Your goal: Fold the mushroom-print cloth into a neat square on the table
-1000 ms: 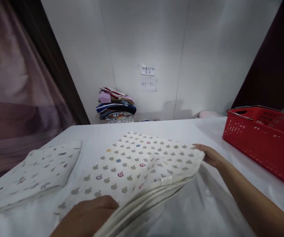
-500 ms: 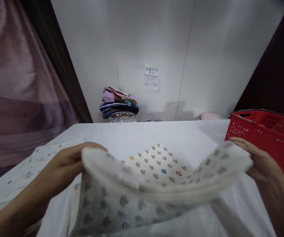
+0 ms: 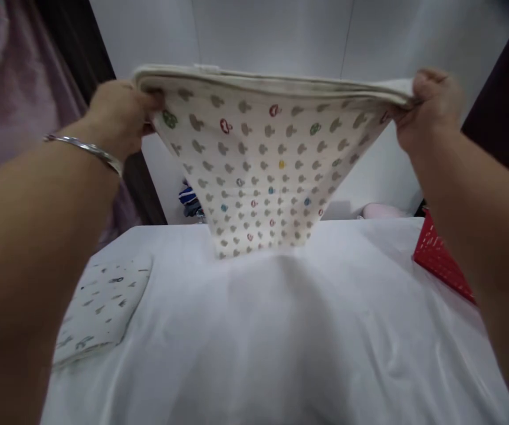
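A white cloth with a printed mushroom pattern (image 3: 263, 159) hangs stretched between my two hands above the table. Its upper edge shows several layers, and its lower end hangs near the tabletop toward the back. My left hand (image 3: 119, 115), with a silver bangle on the wrist, is closed on the upper left corner. The upper right corner is gripped in my right hand (image 3: 431, 109), slightly blurred. Both hands are raised to about the same height.
A folded white cloth with small prints (image 3: 104, 307) lies on the left of the white-covered table (image 3: 254, 354). At the right edge stands a red plastic basket (image 3: 442, 262), partly behind my right arm. A pile of folded fabrics (image 3: 190, 200) and a pink item (image 3: 382, 211) are at the back.
Both hands have risen and moved away from me, lifting the mushroom-print cloth from low over the table. It now hangs spread out, hiding the wall papers and most of the fabric pile.
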Tool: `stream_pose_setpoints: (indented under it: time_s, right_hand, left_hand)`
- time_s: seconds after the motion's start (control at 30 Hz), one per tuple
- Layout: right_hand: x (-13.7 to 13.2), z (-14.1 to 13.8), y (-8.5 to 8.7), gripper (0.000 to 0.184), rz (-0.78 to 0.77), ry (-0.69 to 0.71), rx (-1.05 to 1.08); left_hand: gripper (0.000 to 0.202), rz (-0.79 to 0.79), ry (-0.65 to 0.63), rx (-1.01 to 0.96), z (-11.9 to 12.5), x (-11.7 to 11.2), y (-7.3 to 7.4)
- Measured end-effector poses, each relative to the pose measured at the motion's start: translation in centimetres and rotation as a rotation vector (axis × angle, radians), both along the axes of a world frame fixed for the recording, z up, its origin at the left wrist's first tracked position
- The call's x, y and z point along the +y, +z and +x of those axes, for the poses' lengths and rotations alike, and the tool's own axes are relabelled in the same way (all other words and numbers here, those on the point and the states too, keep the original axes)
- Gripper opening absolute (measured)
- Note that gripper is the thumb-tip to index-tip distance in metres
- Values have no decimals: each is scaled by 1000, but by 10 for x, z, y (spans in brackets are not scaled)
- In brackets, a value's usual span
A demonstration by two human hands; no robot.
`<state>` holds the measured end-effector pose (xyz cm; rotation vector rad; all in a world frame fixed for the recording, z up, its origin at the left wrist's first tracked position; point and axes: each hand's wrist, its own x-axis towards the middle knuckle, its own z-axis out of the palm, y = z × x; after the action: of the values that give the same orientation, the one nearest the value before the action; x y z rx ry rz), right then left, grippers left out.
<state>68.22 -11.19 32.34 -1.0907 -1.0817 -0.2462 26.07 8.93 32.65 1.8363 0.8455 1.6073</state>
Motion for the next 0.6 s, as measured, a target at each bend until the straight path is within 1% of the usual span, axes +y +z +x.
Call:
stream_pose_setpoints:
  time_s: [0.03,0.07,0.1,0.13,0.17,0.2,0.23,0.27,0.33,0.37,0.43,0.47,0.5,0.53,0.57,0.6]
  right_hand:
    - [-11,-6,4,17,74,71,51]
    - [-24,-13,2,17,133,146,84]
    - [-38,-20,-4,16,154,203,105]
    - [-53,-27,-16,16,145,222,105]
    - [-67,-35,-33,15,116,221,121]
    - [-81,-42,-54,14,75,206,144]
    - [-95,-48,-80,12,28,161,200]
    - [-108,-54,-110,10,-26,97,281]
    - [-134,-66,-177,11,-272,85,457]
    - [-146,-71,-211,15,-403,80,539]
    - [-170,-82,-276,26,-659,54,675]
    - [-182,-87,-303,29,-769,48,732]
    - [-192,-92,-324,30,-862,59,785]
    - [-202,-96,-340,31,-911,79,820]
    - [-210,-99,-350,32,-928,91,841]
    - [-218,-102,-354,33,-922,105,846]
  left_hand:
    - [44,40,-73,8,-5,-3,1]
    - [44,64,-145,27,-11,-7,-4]
    - [42,74,-197,49,-17,-11,-13]
    - [41,68,-226,76,-23,-16,-27]
    - [39,43,-231,102,-29,-21,-45]
    - [38,24,-203,128,-36,-27,-67]
    - [39,-23,-181,195,-43,-32,-91]
    - [42,-77,-151,217,-49,-39,-118]
    - [51,-229,-287,451,-61,-53,-177]
    - [50,-266,-359,563,-66,-61,-208]
    - [44,-259,-431,728,-76,-78,-267]
    - [41,-236,-460,779,-80,-87,-292]
    - [36,-214,-527,842,-85,-95,-314]
    - [34,-183,-548,855,-91,-102,-331]
    - [33,-157,-545,849,-97,-107,-342]
    - [33,-136,-527,830,-104,-112,-348]
